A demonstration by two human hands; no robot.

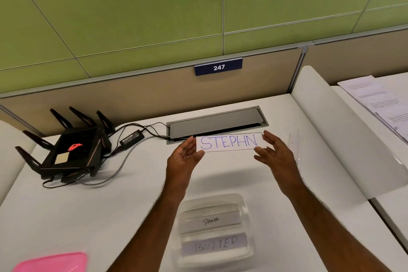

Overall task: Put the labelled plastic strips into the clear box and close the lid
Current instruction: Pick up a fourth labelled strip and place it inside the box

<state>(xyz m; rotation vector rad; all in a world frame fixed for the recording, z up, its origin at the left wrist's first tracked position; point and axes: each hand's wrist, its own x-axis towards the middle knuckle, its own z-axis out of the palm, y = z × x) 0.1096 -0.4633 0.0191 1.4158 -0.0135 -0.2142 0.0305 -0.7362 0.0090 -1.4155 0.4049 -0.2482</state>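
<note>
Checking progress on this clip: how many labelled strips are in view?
3. The STEPHN strip is held between the left hand and right hand; PANDA strip and a blurred-label strip lie in the clear box. More may hide underneath.

My pink lid (53, 261) runs off the bottom left edge. In the clear box (213, 231), the lower strip (214, 246) is blurred, lettering unreadable. Papers (379, 101) are cut off at the right edge, print too small to read.

Bright, even overhead light, soft shadows beneath the forearms, wide-angle bending at edges, slight softness throughout.
</note>
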